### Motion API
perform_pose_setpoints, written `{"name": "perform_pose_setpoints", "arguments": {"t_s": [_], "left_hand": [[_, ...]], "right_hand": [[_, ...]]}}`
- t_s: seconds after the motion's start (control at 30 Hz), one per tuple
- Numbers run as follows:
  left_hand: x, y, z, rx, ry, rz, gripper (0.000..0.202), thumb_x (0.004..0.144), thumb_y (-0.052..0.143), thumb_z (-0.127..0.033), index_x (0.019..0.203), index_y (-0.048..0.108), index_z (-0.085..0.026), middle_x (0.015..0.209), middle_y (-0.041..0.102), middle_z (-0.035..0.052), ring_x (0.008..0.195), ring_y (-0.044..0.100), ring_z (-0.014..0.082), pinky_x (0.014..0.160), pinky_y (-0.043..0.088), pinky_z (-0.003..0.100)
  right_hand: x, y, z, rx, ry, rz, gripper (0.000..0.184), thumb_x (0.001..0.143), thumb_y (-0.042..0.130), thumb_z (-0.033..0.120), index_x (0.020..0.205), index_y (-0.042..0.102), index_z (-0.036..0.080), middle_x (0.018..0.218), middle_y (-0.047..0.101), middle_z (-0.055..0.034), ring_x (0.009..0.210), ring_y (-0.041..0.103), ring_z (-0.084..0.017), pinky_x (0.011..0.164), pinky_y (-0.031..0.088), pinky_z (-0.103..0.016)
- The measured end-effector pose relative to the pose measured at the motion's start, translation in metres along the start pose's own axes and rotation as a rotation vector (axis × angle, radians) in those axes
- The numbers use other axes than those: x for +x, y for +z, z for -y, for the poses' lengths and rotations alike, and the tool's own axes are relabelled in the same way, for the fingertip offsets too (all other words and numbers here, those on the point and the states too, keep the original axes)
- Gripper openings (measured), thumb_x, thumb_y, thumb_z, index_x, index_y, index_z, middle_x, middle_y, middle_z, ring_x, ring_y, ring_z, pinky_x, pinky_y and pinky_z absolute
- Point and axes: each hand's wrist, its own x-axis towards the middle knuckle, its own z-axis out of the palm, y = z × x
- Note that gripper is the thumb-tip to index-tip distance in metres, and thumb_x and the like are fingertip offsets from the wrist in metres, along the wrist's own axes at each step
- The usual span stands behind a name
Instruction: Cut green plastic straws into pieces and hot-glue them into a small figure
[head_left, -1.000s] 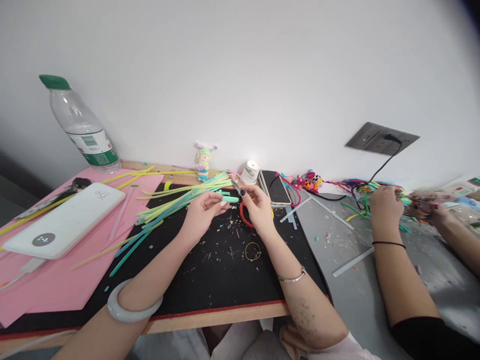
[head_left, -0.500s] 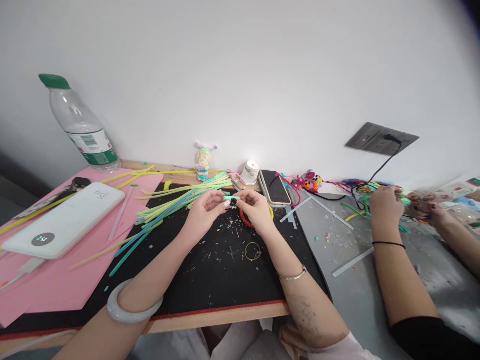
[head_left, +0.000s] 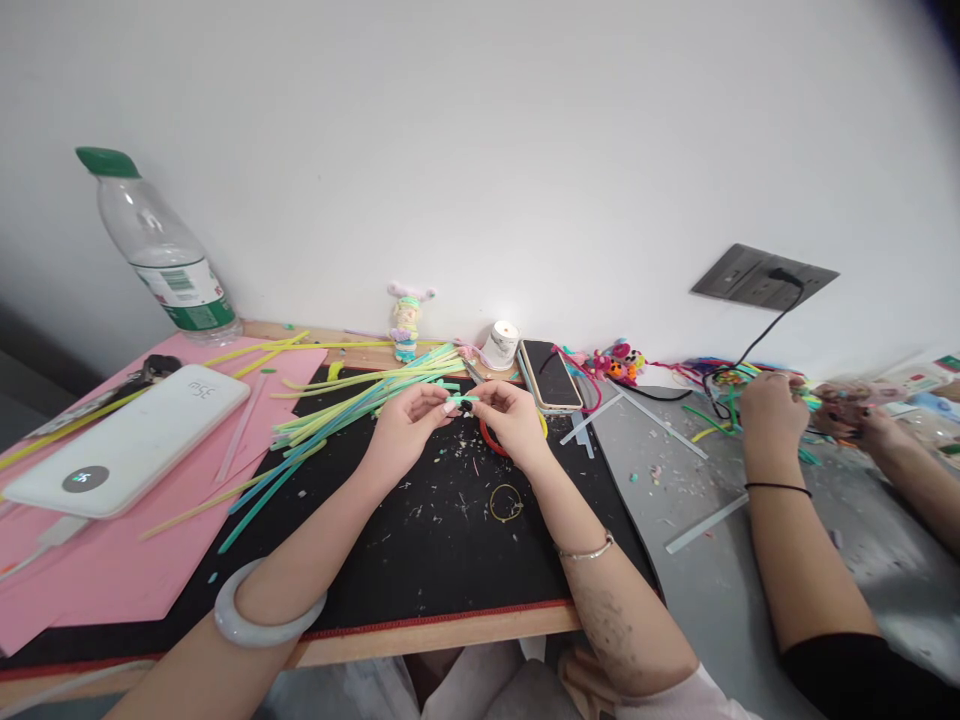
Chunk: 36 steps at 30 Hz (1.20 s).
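Observation:
A short mint-green pipe cleaner piece is pinched between my two hands above the black mat. My left hand closes its thumb and fingers on one end. At the other end, my right hand grips it with a dark-nailed thumb. Just left of my hands lies a loose bundle of yellow, green and blue pipe cleaners. Under my right hand a red and yellow ring-shaped thing is partly hidden. Small clippings and a thin yellowish loop lie on the mat nearer me.
A small doll figure, a white cup and a phone stand or lie along the wall. Leftward are a bottle and a white power bank on pink sheets. Another person's hands work at right.
The mint-green piece has turned slightly between my fingertips. My arms and the things on the table stay in place.

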Motion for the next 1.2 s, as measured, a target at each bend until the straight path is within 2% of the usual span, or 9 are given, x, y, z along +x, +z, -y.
{"name": "perform_pose_setpoints", "arguments": {"t_s": [0.5,0.67,0.93,1.03,1.2], "left_hand": [[0.0010,-0.0018,0.0036,0.047,0.064,0.000,0.023,0.069,0.068,-0.031,0.084,0.058,-0.015,0.080,0.065,0.0025,0.080,0.064,0.0164,0.080,0.052,0.033],[0.0014,-0.0021,0.0026,0.040,0.100,-0.041,0.026,0.068,0.069,-0.029,0.089,0.059,-0.017,0.088,0.066,0.0035,0.089,0.063,0.0184,0.082,0.052,0.033],[0.0026,-0.0039,0.0038,0.116,0.081,0.019,0.035,0.069,0.068,-0.029,0.101,0.062,-0.016,0.103,0.068,0.0075,0.098,0.062,0.0205,0.093,0.046,0.036],[0.0030,-0.0051,0.0051,0.162,0.081,0.041,0.031,0.070,0.067,-0.032,0.096,0.063,-0.017,0.100,0.069,0.0071,0.096,0.063,0.0209,0.091,0.046,0.036],[0.0034,-0.0069,0.0070,0.258,0.097,0.008,0.024,0.071,0.065,-0.035,0.087,0.065,-0.017,0.089,0.070,0.0054,0.087,0.064,0.0209,0.083,0.048,0.035]], "right_hand": [[0.0007,0.0013,-0.0027,0.098,0.031,0.002,0.014,0.067,0.068,0.025,0.076,0.064,0.015,0.068,0.061,-0.0007,0.062,0.053,-0.011,0.061,0.043,-0.025],[0.0010,0.0022,-0.0031,0.163,0.029,0.022,0.021,0.068,0.068,0.023,0.088,0.063,0.018,0.078,0.062,-0.0012,0.072,0.056,-0.013,0.068,0.045,-0.026],[0.0020,-0.0009,-0.0027,0.096,0.009,0.038,0.013,0.069,0.065,0.020,0.081,0.062,0.016,0.065,0.055,0.0025,0.060,0.048,-0.010,0.059,0.040,-0.024],[0.0020,-0.0008,-0.0025,0.093,0.009,0.050,0.012,0.069,0.065,0.020,0.080,0.063,0.016,0.067,0.056,0.0017,0.061,0.049,-0.010,0.059,0.040,-0.024],[0.0015,-0.0002,-0.0019,0.101,0.039,0.077,0.012,0.068,0.066,0.021,0.078,0.062,0.016,0.068,0.059,0.0006,0.061,0.052,-0.011,0.060,0.041,-0.025]]}}
